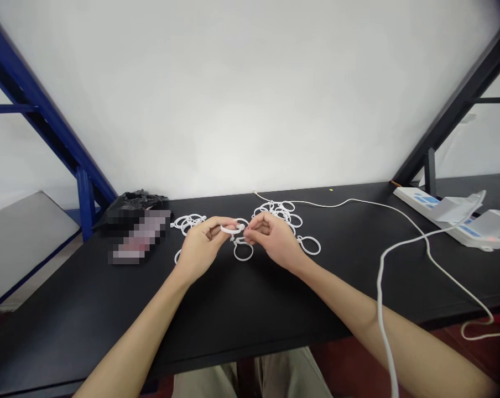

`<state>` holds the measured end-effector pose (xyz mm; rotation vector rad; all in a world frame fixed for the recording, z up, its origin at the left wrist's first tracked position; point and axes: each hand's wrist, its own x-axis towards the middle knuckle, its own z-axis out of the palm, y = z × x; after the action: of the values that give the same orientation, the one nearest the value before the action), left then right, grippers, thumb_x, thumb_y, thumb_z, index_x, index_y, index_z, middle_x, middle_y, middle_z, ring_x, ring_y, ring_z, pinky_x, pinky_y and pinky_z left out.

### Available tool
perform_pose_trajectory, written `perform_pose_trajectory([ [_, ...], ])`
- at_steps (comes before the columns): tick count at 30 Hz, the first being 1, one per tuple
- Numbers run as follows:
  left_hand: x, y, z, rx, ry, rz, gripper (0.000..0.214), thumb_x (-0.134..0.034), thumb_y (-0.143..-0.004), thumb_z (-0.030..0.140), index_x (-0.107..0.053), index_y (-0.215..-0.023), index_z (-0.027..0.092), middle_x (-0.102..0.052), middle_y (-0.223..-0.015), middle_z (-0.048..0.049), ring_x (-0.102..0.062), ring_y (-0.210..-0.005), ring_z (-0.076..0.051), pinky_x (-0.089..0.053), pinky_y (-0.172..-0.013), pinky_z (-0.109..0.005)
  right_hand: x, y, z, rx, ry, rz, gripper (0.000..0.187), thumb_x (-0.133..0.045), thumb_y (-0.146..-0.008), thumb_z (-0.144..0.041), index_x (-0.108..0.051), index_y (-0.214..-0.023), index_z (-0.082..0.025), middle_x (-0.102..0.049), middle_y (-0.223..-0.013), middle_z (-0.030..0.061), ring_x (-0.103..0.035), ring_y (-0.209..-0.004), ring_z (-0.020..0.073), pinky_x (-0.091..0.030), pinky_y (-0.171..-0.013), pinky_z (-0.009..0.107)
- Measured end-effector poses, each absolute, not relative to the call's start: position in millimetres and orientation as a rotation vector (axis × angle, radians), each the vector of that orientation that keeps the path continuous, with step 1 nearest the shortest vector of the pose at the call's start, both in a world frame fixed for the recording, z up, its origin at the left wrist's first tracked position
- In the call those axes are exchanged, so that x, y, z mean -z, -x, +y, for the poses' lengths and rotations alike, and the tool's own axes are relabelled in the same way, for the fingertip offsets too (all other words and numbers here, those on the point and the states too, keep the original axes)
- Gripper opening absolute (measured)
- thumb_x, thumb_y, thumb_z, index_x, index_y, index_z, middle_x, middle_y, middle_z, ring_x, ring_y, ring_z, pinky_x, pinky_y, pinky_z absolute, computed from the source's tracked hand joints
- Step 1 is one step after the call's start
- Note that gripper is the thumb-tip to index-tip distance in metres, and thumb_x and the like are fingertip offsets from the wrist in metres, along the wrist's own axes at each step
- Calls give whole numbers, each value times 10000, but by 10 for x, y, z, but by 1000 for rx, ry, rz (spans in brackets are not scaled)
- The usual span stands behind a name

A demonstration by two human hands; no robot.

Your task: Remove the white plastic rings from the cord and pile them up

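Note:
My left hand (201, 247) pinches a white plastic ring (230, 230), like a curtain ring, between thumb and fingers just above the table. My right hand (275, 239) is closed, its thumb and fingertips pressed together at the ring's right side. Whatever sits between those fingertips is too small to make out. Below both hands another white ring (243, 252) with a small end piece lies on the table. Several similar rings (188, 222) lie loose beyond my left hand. A larger heap of rings (281, 209) is behind my right hand, and a single ring (310, 245) rests beside its wrist.
The black table (217, 315) meets a pale wall. A black plastic bag (136, 202) and a blurred-out item (140, 240) lie at left. White power strips with plugged-in adapters (453, 213) stand at right. A white cable (380, 298) loops across the right side, over my right forearm.

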<state>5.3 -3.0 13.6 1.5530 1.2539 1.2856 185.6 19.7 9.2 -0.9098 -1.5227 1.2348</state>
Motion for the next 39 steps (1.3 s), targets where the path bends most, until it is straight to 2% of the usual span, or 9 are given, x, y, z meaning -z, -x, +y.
perform_pose_trajectory([
  [8,-82,26,36,-1189,-1545,1365,336,-643,-813,503,-704,-986,221,-756,-1013,-44,-721,-903,-217,-530,-874,-332,-136,-1881,239,-1215,949,-1239,293,-715,-780,-297,-554,-985,-164,-672,-751,-7,-694,-680,141,-583,-703,296],
  [18,-126,2,-11,-1164,-1980,1516,206,-569,-862,395,-716,-914,260,-748,-919,3,-666,-811,-186,-498,-762,-305,-137,-1921,296,-1253,924,-1000,312,-742,-749,-256,-539,-972,-176,-674,-795,5,-708,-752,150,-592,-820,319],
  [21,-122,55,8,-1217,-2089,1673,204,-538,-880,384,-695,-881,254,-733,-896,-5,-634,-787,-191,-480,-746,-312,-155,-1928,291,-1217,977,-1035,259,-699,-783,-287,-556,-972,-182,-642,-805,4,-695,-753,151,-614,-739,315],
  [24,-88,160,40,-1124,-2283,1980,243,-481,-909,359,-681,-853,233,-716,-931,-56,-586,-886,-253,-450,-775,-368,-176,-1919,255,-1198,1067,-1130,194,-625,-831,-310,-593,-978,-189,-594,-764,-2,-671,-675,145,-599,-552,277],
  [28,-41,265,57,-718,-2421,2292,300,-438,-921,347,-689,-840,205,-698,-979,-118,-523,-937,-323,-417,-764,-443,-163,-1917,214,-1119,1172,-1386,229,-504,-903,-365,-621,-1030,-214,-484,-535,-59,-483,-396,84,-402,-363,195],
  [30,-25,278,55,-609,-2443,2323,314,-423,-925,339,-691,-848,196,-694,-995,-130,-513,-952,-333,-411,-765,-456,-132,-1917,209,-1041,1175,-1482,244,-492,-908,-389,-635,-1019,-226,-487,-544,-57,-426,-391,70,-352,-364,190],
  [32,-11,274,54,-566,-2453,2325,315,-418,-926,330,-694,-881,184,-690,-1012,-135,-509,-965,-334,-411,-776,-462,-102,-1910,210,-978,1170,-1521,230,-525,-890,-398,-624,-1011,-230,-572,-670,-33,-440,-439,65,-354,-384,192],
  [36,7,268,57,-555,-2455,2334,315,-420,-927,333,-694,-921,178,-688,-1022,-135,-512,-984,-334,-413,-793,-458,-100,-1889,202,-1010,1176,-1516,237,-588,-852,-414,-570,-976,-212,-650,-784,-11,-482,-473,69,-391,-404,196],
  [39,9,270,59,-573,-2445,2335,304,-423,-923,335,-691,-935,192,-692,-1028,-133,-518,-991,-337,-411,-797,-458,-148,-1893,184,-1096,1162,-1535,254,-615,-838,-402,-624,-985,-195,-662,-835,12,-524,-488,73,-456,-427,213],
])
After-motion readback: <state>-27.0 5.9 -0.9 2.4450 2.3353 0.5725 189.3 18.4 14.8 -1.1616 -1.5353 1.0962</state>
